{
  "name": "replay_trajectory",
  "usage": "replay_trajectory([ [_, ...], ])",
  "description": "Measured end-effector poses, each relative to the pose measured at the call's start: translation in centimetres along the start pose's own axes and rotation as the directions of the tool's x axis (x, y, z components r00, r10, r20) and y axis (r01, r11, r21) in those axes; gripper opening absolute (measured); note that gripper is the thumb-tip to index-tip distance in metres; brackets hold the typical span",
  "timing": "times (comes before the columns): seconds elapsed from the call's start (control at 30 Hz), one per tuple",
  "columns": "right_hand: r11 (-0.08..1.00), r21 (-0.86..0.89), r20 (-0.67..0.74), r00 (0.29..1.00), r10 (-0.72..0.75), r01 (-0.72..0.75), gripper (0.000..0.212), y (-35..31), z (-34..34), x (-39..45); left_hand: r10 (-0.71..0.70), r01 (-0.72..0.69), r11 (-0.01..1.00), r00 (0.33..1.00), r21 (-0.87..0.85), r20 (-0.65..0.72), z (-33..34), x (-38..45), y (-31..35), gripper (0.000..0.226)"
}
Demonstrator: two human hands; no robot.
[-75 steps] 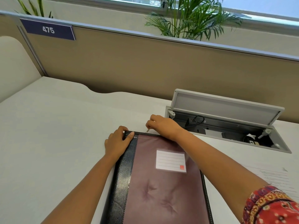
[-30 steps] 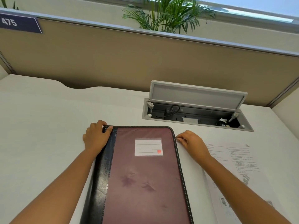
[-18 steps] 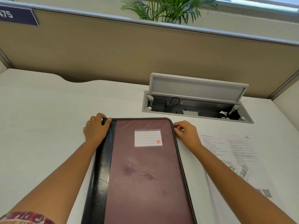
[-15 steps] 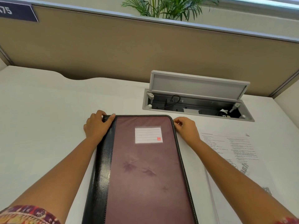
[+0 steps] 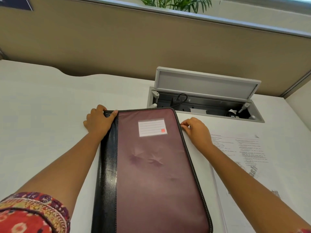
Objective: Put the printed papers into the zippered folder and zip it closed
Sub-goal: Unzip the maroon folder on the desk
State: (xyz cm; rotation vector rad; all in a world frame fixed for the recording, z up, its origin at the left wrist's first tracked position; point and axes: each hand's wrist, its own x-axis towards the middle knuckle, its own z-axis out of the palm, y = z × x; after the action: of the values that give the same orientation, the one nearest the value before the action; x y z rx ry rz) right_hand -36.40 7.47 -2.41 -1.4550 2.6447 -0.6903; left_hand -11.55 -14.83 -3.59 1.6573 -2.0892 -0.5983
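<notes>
Head cam: zippered folder (image 5: pixel 151 165) lies flat on the table (image 5: pixel 42 106) w/ my left hand (image 5: pixel 98 122) gripping its top-left corner; right hand (image 5: pixel 196 130), fingers curled, pinches at the right edge. Printed papers (image 5: pixel 244 153) sit just beside, outside the folder.

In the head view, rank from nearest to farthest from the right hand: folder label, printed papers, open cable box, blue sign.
From the right hand:
1. Printed papers, just right of it on the desk.
2. Folder label, left on the cover.
3. Open cable box, beyond it.
4. Blue sign, far upper left.
</notes>
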Motion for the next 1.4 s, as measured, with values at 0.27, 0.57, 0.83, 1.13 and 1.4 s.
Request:
replay_trajectory([
  [0.27,0.999,0.034,-0.051,0.998,0.039,-0.037,0.018,0.3,-0.1,-3.2,0.018,-0.019,0.998,1.0,0.052,0.019,0.3,0.0,0.2,0.055],
  [0.57,0.938,0.224,-0.108,0.95,0.293,-0.264,0.012,-1.7,0.8,-3.7,0.178,-0.176,0.982,0.984,0.068,-0.025,-0.9,-3.4,3.5,0.047],
  [0.83,0.966,0.197,-0.025,0.985,0.173,-0.165,0.017,-1.0,-0.1,-3.6,0.696,-0.794,0.607,0.515,-0.027,0.501,2.2,-19.4,7.6,0.047],
  [1.13,0.971,0.193,0.021,0.99,0.143,-0.144,0.018,-1.2,-0.9,-2.9,0.825,-0.908,0.39,0.271,-0.154,0.496,3.5,-20.7,9.8,0.039],
  [1.4,0.984,0.141,0.04,0.994,0.103,-0.107,0.018,-0.8,-1.8,-3.7,0.844,-0.906,0.389,0.276,-0.168,0.461,3.3,-20.4,10.5,0.041],
])
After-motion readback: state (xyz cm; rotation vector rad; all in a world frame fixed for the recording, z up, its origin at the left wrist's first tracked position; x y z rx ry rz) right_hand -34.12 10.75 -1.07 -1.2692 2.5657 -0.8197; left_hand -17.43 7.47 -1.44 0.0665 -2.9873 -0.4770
